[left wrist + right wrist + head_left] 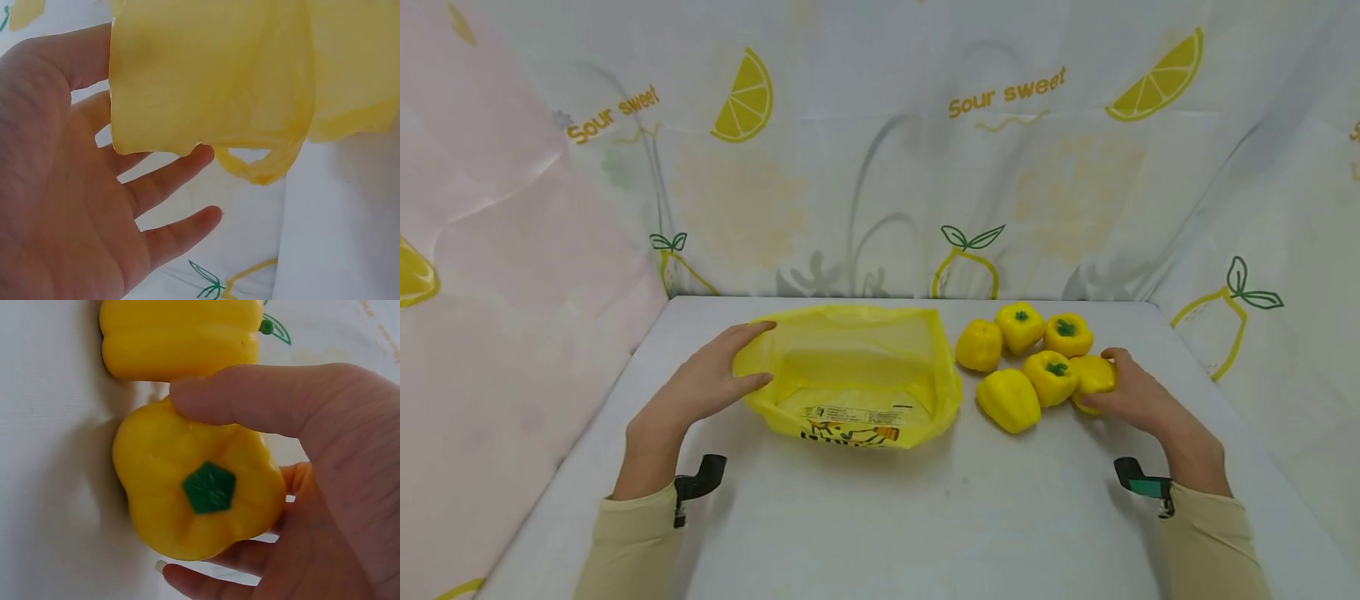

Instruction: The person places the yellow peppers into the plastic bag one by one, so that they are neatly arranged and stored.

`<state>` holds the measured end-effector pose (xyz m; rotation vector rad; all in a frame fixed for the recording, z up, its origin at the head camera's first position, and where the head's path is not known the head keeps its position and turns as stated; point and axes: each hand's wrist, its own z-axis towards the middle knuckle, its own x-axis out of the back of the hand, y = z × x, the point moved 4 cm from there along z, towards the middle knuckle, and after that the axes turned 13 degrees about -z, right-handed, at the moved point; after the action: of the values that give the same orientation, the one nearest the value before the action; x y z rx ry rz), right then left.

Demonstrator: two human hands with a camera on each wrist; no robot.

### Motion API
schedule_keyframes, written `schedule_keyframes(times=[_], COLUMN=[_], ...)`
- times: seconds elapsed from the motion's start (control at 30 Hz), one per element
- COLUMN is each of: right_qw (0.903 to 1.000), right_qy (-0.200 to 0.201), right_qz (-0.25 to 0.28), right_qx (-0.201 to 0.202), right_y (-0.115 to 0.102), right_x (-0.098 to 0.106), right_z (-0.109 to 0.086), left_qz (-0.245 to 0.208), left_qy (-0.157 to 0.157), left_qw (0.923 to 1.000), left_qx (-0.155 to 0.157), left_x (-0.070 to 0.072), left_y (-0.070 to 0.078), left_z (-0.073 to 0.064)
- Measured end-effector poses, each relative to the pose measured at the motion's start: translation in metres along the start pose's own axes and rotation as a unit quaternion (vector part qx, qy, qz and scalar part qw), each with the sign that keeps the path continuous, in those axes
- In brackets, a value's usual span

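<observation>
One left hand (703, 379) first, fingers spread and thumb well apart, right at the left edge of a yellow bag (857, 337). Bag's on the white table (865, 525) with its mouth wide open (there's some print on the front, too small for me to read). Next along, just beside the bag, five yellow peppers (1048, 385) sit bunched up, three showing green stems. Last one over is the rightmost pepper (1096, 379), and the right hand (1142, 398) grips it, thumb on one side, fingers on the other. Can't tell whether it's off the table.
</observation>
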<state>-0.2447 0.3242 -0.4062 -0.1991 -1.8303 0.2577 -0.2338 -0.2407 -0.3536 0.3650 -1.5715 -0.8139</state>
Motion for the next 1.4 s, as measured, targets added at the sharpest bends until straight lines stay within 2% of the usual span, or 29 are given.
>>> schedule_keyframes(times=[0.2,0.33,0.57,0.77,0.87,1.07,1.27,1.4], right_qw=[0.9987,0.9964,0.9877,0.9783,0.9716,0.9509,0.931,0.9198], right_qy=[0.043,0.076,0.155,0.206,0.234,0.302,0.348,0.361], right_qz=[-0.014,-0.031,0.014,0.005,-0.009,-0.009,0.018,0.045], right_qx=[0.023,0.024,0.013,0.023,0.034,0.064,0.109,0.146], right_y=[-0.001,-0.001,-0.004,-0.014,-0.02,-0.039,-0.066,-0.088], right_x=[0.004,0.011,0.027,0.039,0.043,0.053,0.064,0.067], right_z=[-0.001,-0.005,-0.014,-0.024,-0.03,-0.04,-0.048,-0.053], left_qz=[0.003,0.003,0.014,0.023,0.025,0.032,0.042,0.043], left_qy=[0.003,0.001,-0.001,-0.002,-0.002,0.001,0.001,0.001], left_qw=[0.9999,0.9998,0.9994,0.9991,0.9991,0.9989,0.9986,0.9986], left_qx=[0.012,0.022,0.031,0.036,0.035,0.035,0.034,0.032], left_x=[-0.003,-0.003,-0.002,-0.002,-0.002,-0.002,-0.002,-0.001], left_y=[0.001,0.001,0.001,0.001,0.003,0.006,0.008,0.009], left_z=[0.001,0.001,0.0,0.0,0.0,0.0,0.001,0.001])
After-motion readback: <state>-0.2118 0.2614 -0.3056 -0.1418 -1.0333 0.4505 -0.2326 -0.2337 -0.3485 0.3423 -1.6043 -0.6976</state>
